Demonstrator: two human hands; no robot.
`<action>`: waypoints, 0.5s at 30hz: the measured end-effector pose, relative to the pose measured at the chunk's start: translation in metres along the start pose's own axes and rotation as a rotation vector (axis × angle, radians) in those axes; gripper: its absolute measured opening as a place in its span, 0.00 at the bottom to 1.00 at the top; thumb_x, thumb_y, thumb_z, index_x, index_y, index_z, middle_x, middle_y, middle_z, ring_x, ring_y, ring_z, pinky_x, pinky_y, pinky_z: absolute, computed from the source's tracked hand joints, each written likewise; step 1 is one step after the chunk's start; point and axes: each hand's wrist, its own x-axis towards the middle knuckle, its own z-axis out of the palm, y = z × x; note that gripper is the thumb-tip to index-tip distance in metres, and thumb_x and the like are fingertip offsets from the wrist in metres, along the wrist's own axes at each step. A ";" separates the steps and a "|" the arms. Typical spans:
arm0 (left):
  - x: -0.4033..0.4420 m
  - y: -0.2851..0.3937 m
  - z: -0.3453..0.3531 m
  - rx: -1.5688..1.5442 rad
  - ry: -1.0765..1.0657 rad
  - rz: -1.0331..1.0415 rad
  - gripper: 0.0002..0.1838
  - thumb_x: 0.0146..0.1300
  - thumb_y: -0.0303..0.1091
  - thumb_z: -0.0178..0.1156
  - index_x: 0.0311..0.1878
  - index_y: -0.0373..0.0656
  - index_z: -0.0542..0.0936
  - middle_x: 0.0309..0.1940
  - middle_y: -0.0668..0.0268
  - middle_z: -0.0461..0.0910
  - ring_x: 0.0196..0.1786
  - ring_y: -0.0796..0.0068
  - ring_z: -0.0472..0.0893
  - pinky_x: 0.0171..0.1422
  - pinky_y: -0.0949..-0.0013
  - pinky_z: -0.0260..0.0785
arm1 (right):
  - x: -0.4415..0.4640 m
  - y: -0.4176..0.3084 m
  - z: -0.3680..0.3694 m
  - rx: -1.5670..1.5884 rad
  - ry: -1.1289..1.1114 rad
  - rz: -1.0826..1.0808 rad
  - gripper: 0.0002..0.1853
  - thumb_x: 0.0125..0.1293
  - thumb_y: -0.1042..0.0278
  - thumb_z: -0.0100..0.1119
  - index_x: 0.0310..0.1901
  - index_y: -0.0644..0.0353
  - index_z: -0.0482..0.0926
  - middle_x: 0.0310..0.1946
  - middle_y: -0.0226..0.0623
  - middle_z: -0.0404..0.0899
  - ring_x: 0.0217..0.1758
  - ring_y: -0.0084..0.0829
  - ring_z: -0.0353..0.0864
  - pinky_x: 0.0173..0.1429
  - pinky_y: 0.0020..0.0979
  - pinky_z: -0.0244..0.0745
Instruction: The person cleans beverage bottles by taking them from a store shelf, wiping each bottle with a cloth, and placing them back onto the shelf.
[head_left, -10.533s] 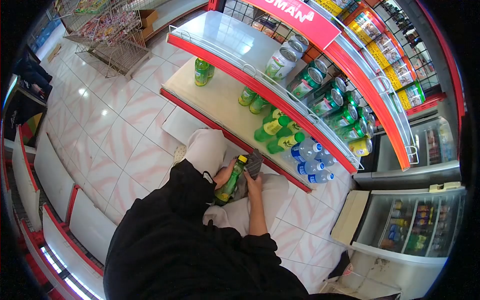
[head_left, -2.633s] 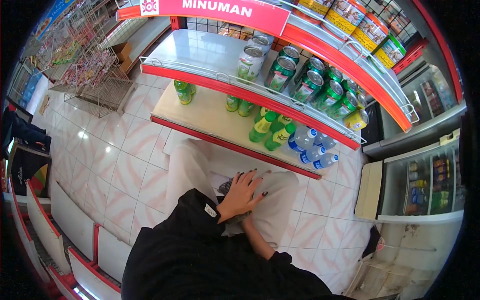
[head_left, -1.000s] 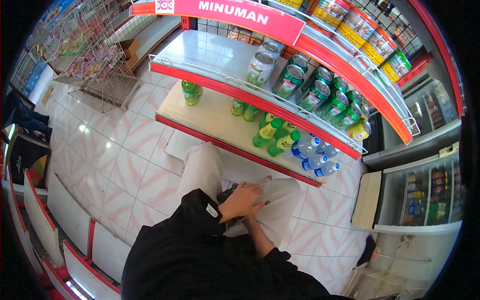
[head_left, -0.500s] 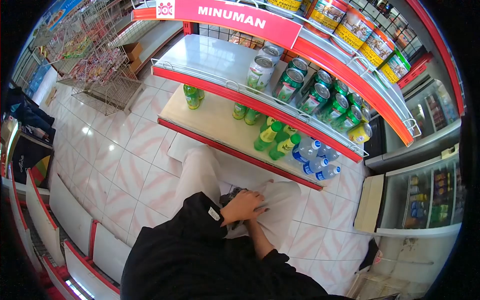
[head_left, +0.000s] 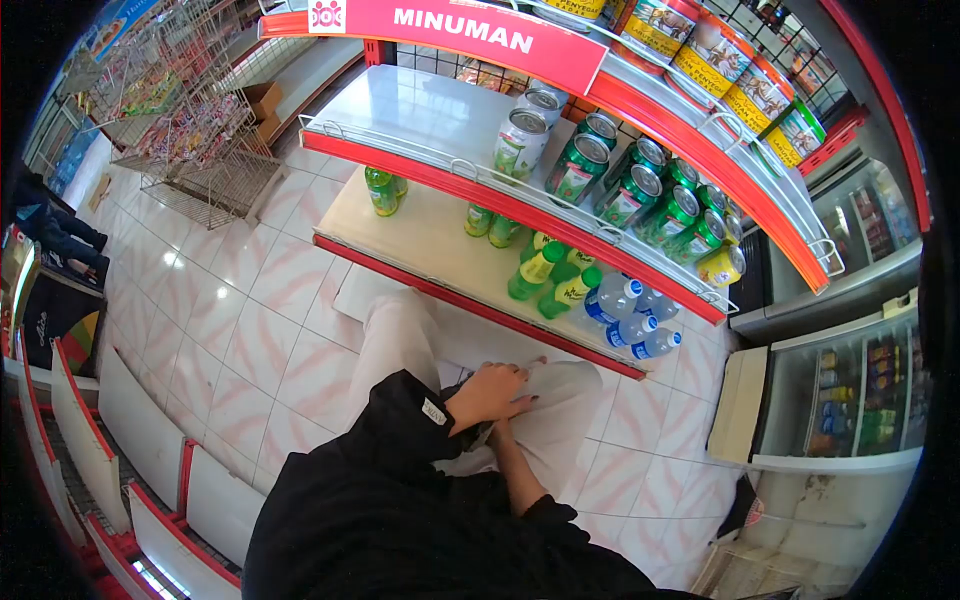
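Observation:
My left hand (head_left: 488, 393) lies across my right wrist, over my lap, with its fingers stretched out and no object visible in them. The right hand (head_left: 501, 432) comes up from below and is mostly covered by the left one, so its fingers are hidden. Both rest near the light trousers (head_left: 565, 400) of my bent legs. Beyond my knees stands a drinks shelf, whose lower board (head_left: 420, 235) carries green bottles (head_left: 537, 272) and clear water bottles (head_left: 630, 328) with blue labels.
Green cans (head_left: 628, 195) and white cans (head_left: 522, 143) stand on the middle shelf, large tins (head_left: 710, 58) above. A glass-door fridge (head_left: 850, 390) is at right, wire baskets (head_left: 195, 130) at upper left, and white shelves with red edges (head_left: 150, 430) at lower left.
My left hand has shifted slightly upward and the wrist beneath shows more. The dark patterned patch beside it no longer shows. The shelf goods stay the same.

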 end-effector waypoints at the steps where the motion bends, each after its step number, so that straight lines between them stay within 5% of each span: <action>1: 0.002 -0.001 -0.001 0.002 0.019 0.004 0.17 0.50 0.43 0.56 0.38 0.40 0.73 0.33 0.57 0.76 0.36 0.55 0.76 0.43 0.59 0.67 | 0.006 0.004 -0.002 0.019 0.009 0.010 0.29 0.63 0.47 0.41 0.59 0.58 0.58 0.51 0.38 0.65 0.51 0.34 0.66 0.53 0.35 0.63; 15: -0.013 0.006 -0.015 -0.440 0.264 0.037 0.08 0.49 0.32 0.58 0.31 0.39 0.75 0.24 0.58 0.76 0.30 0.59 0.77 0.33 0.63 0.68 | -0.035 -0.031 0.021 0.009 -0.027 0.022 0.27 0.64 0.49 0.41 0.59 0.58 0.58 0.52 0.37 0.65 0.52 0.34 0.65 0.54 0.35 0.62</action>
